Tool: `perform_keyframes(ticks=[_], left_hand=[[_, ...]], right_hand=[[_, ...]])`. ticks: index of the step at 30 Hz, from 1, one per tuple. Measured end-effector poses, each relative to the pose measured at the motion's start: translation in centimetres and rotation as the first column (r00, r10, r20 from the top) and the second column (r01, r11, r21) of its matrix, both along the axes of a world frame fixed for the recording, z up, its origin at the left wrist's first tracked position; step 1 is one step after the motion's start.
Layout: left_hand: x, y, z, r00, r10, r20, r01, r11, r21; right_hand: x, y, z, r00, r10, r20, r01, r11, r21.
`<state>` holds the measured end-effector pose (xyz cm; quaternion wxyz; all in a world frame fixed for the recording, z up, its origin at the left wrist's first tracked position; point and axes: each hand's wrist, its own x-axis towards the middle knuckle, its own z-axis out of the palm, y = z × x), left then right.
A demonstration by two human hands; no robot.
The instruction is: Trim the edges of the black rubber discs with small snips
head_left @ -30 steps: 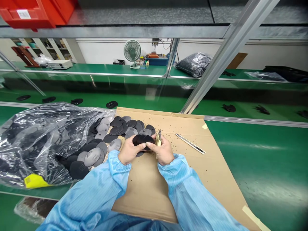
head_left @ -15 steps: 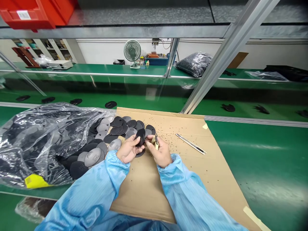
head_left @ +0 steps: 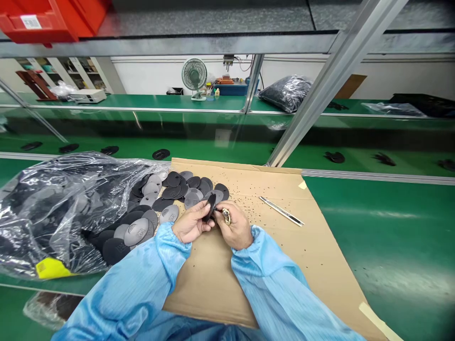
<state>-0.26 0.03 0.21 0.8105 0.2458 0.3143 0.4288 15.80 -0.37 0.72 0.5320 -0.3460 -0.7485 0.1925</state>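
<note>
Between the thumb and fingers of my left hand (head_left: pixel 193 222) is a black oval disc (head_left: pixel 210 207), tilted nearly edge-on. My right hand (head_left: pixel 234 225) is closed around a small brass-coloured tool (head_left: pixel 226 216), whose tip is close beside the disc; whether they touch is too small to tell. Both hands are over a brown cardboard sheet (head_left: pixel 213 284). Grey and black oval discs (head_left: pixel 137 231) lie heaped to the left, some spilling from a clear plastic bag (head_left: pixel 64 203). Tiny dark bits are scattered on the cardboard.
A slim cutter knife (head_left: pixel 281 210) lies on the cardboard to the right. A slanted metal post (head_left: pixel 334 90) rises behind it. Dark parts (head_left: pixel 161 154) lie in a row on the green surface beyond. A red bin (head_left: pixel 53 21) is at the upper left.
The black disc has turned from face-on to nearly edge-on. My right hand has rotated slightly and brought the tool nearer to the disc.
</note>
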Motion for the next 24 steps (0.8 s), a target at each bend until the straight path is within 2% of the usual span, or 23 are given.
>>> perform_keyframes(ticks=[4,9,11,15,17,19,22,24], left_hand=[[0.0,0.0,0.0,1.0,-0.01,0.001,0.01,1.0,0.016],[-0.1,0.0,-0.1,1.0,-0.019,-0.004,0.019,0.999,0.029],[0.0,0.0,-0.1,1.0,0.004,-0.011,-0.004,1.0,0.014],[0.3,0.1,-0.1,0.99,0.132,-0.046,-0.133,0.991,-0.014],[0.3,0.2,0.0,0.979,0.195,-0.061,-0.195,0.981,0.002],[0.3,0.2,0.0,0.962,0.265,-0.064,-0.264,0.964,0.028],[0.4,0.2,0.5,0.923,0.37,-0.106,-0.367,0.929,0.048],[0.6,0.4,1.1,0.904,0.391,-0.176,-0.38,0.92,0.096]], right_hand=[[0.1,0.1,-0.2,0.999,0.026,0.028,-0.027,0.999,0.047],[0.0,0.1,-0.4,1.0,-0.005,0.026,0.002,0.995,0.102],[-0.2,0.0,-0.3,1.0,-0.012,0.002,0.012,0.997,0.072],[-0.5,-0.1,-0.4,0.995,-0.043,-0.091,0.038,0.998,-0.056],[-0.4,0.4,-0.6,0.982,-0.111,-0.156,0.094,0.989,-0.113],[0.2,1.2,-1.0,0.941,-0.232,-0.246,0.191,0.965,-0.181],[1.5,2.7,-1.6,0.831,-0.428,-0.355,0.344,0.897,-0.277],[2.1,3.6,-2.0,0.762,-0.527,-0.376,0.417,0.844,-0.336]])
